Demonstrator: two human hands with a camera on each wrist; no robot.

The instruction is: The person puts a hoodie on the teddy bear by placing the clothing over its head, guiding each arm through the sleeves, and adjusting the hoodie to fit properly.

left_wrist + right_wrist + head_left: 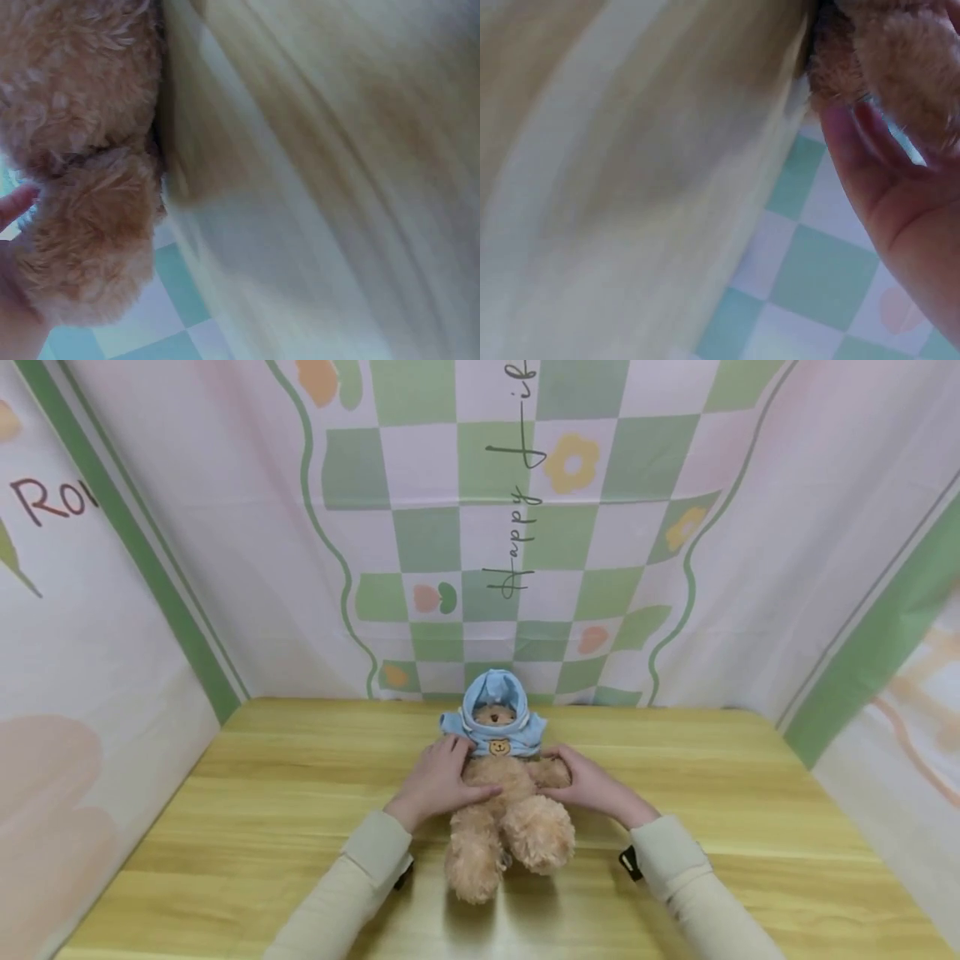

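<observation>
A light-brown teddy bear (504, 777) lies on its back on the wooden table, feet toward me. Its head and upper chest are inside a small blue hoodie (498, 682) with a bear-face patch; the hood frames its muzzle. My left hand (442, 777) grips the bear's body at the left, thumb over the belly, fingertips by the hoodie's hem. On the other side my right hand (588, 783) holds the bear around one furry arm, with its thumb on the near side. In the right wrist view the fingers (847, 150) press against brown fur.
The wooden table (300, 827) spreads out on both sides of the bear. Behind it hangs a green-and-white checkered cloth (491, 539) with lettering, and printed cloth walls (112, 693) stand at the sides.
</observation>
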